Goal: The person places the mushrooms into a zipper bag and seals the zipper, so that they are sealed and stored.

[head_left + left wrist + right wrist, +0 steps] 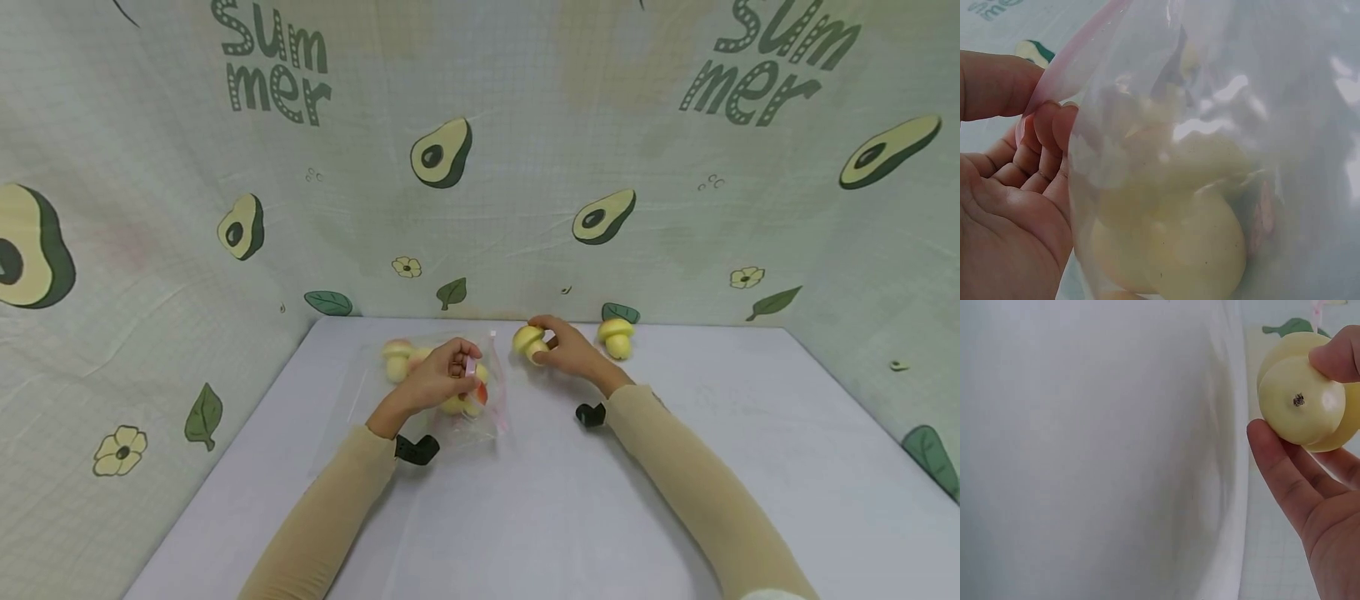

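A clear plastic zip bag with a pink closure lies towards the back left of the table. My left hand pinches its edge; in the left wrist view the thumb and fingers grip the pink strip. Through the film show several pale yellow mushroom-shaped pieces, blurred by the plastic, and something red. To the right of the bag, my right hand holds a yellow toy mushroom between thumb and fingers. Its round stem end faces the right wrist camera.
Another yellow mushroom stands near the back edge of the white table, right of my right hand. Behind the table hangs a pale cloth printed with avocados. Black wrist cameras sit below both hands.
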`<state>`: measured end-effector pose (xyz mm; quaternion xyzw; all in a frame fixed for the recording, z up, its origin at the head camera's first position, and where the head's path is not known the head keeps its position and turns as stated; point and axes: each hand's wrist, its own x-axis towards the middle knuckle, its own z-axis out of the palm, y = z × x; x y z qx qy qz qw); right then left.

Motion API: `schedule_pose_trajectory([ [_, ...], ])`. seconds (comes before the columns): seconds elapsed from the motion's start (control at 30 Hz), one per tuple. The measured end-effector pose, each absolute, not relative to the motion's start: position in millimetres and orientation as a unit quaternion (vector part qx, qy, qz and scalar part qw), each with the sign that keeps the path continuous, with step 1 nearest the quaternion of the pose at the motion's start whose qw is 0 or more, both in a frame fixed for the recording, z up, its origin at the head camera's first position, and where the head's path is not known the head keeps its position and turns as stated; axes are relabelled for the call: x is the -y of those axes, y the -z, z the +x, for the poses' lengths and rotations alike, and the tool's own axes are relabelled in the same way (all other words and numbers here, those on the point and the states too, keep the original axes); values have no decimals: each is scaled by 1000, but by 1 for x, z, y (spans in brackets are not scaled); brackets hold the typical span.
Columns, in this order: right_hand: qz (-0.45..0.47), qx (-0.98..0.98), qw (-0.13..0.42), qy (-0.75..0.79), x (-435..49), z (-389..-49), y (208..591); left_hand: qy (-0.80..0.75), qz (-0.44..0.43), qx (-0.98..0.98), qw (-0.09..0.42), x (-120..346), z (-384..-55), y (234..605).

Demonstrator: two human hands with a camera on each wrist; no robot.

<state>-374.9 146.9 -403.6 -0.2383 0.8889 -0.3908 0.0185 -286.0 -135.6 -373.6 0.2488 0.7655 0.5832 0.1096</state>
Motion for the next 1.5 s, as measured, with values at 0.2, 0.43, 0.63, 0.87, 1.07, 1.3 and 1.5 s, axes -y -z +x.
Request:
schedule_pose_trajectory([
  [0.2,-258,-882,26,394,-142,-361,400,-583,249,-765,109,136,-286,374],
  [0.43,-283,-869,27,405,-138,-347,398,-588,249,-762,109,137,-286,375],
  [0.63,-299,-861,27,411,-136,-341,400,-590,251,-759,110,136,-286,375],
  [0.87,-313,-846,44,430,-134,-334,400,-593,252,-757,108,136,-285,374],
  [1.07,-330,-834,70,436,-131,-330,401,-593,256,-756,108,135,-285,373],
  [1.3,-330,-833,101,433,-129,-325,402,-587,254,-761,107,136,-284,372],
  [1.5,-335,-829,113,434,-126,-322,403,-586,253,-762,110,136,-283,372],
])
